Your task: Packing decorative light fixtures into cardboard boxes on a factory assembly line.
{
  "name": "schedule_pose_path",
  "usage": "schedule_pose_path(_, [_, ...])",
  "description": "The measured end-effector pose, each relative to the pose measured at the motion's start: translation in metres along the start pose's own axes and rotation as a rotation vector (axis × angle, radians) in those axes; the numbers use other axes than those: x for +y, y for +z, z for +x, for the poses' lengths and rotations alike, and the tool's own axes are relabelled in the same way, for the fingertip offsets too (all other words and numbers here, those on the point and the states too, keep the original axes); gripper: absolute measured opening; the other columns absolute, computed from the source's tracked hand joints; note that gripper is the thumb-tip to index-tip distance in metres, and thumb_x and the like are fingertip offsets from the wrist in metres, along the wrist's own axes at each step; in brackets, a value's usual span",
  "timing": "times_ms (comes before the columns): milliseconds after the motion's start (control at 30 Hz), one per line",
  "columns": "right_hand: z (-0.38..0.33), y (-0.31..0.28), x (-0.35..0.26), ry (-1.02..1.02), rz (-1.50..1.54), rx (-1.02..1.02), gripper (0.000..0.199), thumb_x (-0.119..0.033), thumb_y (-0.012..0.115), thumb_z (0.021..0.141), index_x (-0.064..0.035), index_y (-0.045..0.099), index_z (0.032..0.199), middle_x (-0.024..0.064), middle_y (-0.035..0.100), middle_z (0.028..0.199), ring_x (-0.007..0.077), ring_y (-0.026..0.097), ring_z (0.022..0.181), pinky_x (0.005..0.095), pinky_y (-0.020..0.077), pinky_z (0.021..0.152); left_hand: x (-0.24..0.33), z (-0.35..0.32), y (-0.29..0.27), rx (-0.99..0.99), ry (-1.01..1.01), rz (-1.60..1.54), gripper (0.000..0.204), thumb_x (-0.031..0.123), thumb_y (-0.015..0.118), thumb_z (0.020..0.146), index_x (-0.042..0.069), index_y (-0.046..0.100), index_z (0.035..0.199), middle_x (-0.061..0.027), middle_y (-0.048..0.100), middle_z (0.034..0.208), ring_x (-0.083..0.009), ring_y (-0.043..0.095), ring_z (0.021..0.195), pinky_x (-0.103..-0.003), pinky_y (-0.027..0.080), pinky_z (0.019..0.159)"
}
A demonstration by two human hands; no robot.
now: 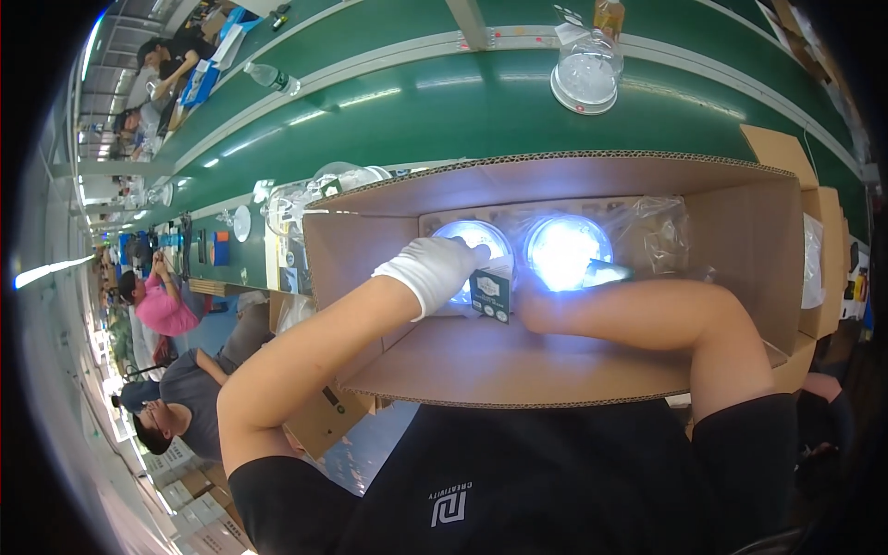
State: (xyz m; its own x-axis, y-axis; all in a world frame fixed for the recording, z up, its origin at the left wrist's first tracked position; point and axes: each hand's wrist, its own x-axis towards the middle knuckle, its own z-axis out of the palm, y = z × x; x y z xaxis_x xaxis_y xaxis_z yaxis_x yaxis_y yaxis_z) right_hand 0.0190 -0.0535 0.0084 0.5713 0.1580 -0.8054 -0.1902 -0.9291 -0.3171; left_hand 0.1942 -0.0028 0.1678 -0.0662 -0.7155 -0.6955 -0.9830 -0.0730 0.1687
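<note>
A cardboard box (564,379) stands open before me with two round, clear, brightly glowing lamps in it. My left hand (430,268), in a white glove, reaches over the left lamp (476,233) with its fingers curled at the top. Beside that glove hangs a small dark green and white card tag (491,296). My right hand (538,307) is low beside the right lamp (566,250); glare and the forearm hide its fingers. Another small tag (606,273) shows at this lamp's lower edge. Clear plastic film (657,231) lies crumpled to the right of it.
Behind the box runs a green workbench (388,125). On it are a clear dome (587,79), an amber bottle (609,18), a clear bottle (273,78) and more clear domes (342,178) at left. Co-workers (190,388) are at the left; more cardboard (823,250) stands at right.
</note>
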Motion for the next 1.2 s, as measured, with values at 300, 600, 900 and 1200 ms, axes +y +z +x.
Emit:
schedule_pose_path(300, [0.009,0.002,0.005,0.046,0.100,-0.052,0.024,-0.029,0.065,0.087,-0.0079,0.077,0.091,0.0127,0.073,0.091,0.0322,0.068,0.084,0.0496,0.0540,0.074,-0.007,-0.006,0.014,0.025,0.026,-0.102,0.026,0.013,0.053,0.094,0.010,0.056,0.119,-0.0192,0.068,0.095,-0.0406,0.069,0.087,-0.052,0.055,0.074])
schedule_pose_path(600, [0.045,-0.057,0.052,-0.113,-0.085,0.076,0.027,-0.033,0.064,0.088,-0.0087,0.077,0.088,0.0127,0.073,0.090,0.0325,0.067,0.084,0.0508,0.0534,0.076,0.009,-0.039,0.023,0.097,0.069,-0.309,0.031,0.019,0.046,0.099,0.014,0.064,0.125,-0.0198,0.071,0.105,-0.0374,0.071,0.092,-0.047,0.057,0.082])
schedule_pose_path(900, [0.063,-0.094,0.087,-0.246,-0.303,0.205,0.031,-0.037,0.064,0.089,-0.0095,0.077,0.085,0.0127,0.072,0.088,0.0328,0.066,0.083,0.0520,0.0529,0.078,0.013,-0.050,0.033,0.131,0.075,-0.088,0.030,0.012,0.052,0.092,0.011,0.064,0.120,-0.0184,0.072,0.098,-0.0365,0.073,0.088,-0.047,0.058,0.077])
schedule_pose_path(1200, [0.006,-0.142,0.073,-0.225,-0.416,0.003,0.053,-0.053,0.058,0.093,-0.0067,0.074,0.113,0.0173,0.070,0.119,0.0386,0.065,0.112,0.0489,0.0470,0.103,0.009,-0.027,0.024,0.060,0.073,-0.024,0.033,0.009,0.056,0.089,0.008,0.063,0.121,-0.0200,0.072,0.100,-0.0379,0.072,0.091,-0.048,0.058,0.080])
